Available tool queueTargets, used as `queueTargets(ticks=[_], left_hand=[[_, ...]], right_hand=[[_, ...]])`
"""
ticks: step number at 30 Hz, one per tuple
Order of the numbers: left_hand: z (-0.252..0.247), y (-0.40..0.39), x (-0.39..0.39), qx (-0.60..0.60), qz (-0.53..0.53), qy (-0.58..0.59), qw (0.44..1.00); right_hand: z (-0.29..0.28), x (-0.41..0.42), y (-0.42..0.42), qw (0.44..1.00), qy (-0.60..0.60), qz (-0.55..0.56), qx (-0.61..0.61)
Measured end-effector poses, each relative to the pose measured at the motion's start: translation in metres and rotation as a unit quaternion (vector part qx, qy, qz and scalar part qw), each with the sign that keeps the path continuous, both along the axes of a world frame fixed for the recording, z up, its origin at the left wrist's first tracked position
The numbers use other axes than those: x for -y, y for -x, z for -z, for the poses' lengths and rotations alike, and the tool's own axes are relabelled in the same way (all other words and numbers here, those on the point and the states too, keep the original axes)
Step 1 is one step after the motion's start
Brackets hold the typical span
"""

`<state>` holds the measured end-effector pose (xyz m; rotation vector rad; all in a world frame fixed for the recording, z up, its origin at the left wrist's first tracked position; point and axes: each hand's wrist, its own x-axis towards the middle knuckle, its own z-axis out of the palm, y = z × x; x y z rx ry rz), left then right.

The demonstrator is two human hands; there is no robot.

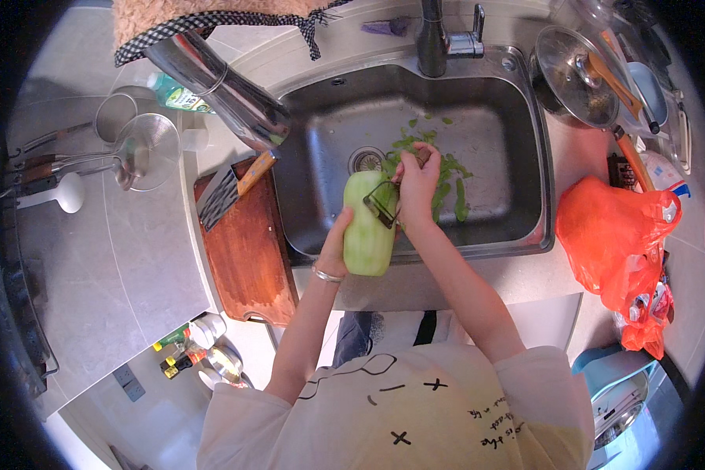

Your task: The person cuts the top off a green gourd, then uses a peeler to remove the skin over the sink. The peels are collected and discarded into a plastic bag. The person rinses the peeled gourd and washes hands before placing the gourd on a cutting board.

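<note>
A thick, pale green gourd (367, 244), largely bare of its skin, is gripped along its side by my left hand (336, 241) over the front of the sink. My right hand (418, 185) grasps a Y-shaped peeler (379, 207), whose head lies against the gourd's right side. Most of the peeler's handle is hidden in my fingers. Beneath and beyond my right hand, green peel strips (449, 176) lie scattered on the floor of the stainless steel sink (499, 153), close to the drain (366, 160).
Left of the sink, a cleaver (226, 191) rests on a wooden cutting board (249, 264). A faucet (435, 44) rises behind the basin. To the right stand a lidded pot (570, 76) and a red plastic bag (605, 235). Strainers (153, 153) and ladles hang at far left.
</note>
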<state>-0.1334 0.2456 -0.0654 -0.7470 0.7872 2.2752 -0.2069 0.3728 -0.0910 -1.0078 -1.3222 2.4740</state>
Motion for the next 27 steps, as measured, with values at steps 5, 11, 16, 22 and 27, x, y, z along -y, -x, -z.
queueTargets(ticks=[5,11,16,22,27], left_hand=[[0.01,-0.006,0.014,-0.012,0.035,-0.017,0.999],[-0.004,0.001,0.007,-0.05,0.056,-0.025,0.997],[-0.001,0.013,0.004,-0.044,0.056,-0.005,0.997],[-0.009,0.007,0.006,-0.071,0.076,-0.04,0.994],[-0.008,-0.007,0.016,-0.019,0.061,-0.066,0.996]], right_hand=[[-0.041,0.002,-0.01,0.963,-0.239,-0.089,-0.088],[0.005,-0.022,0.038,0.949,-0.297,-0.013,-0.11],[0.022,-0.027,0.05,0.964,-0.264,-0.029,-0.025],[0.042,-0.044,0.068,0.947,-0.319,-0.017,-0.023],[0.05,-0.095,0.071,0.923,-0.383,0.042,0.006]])
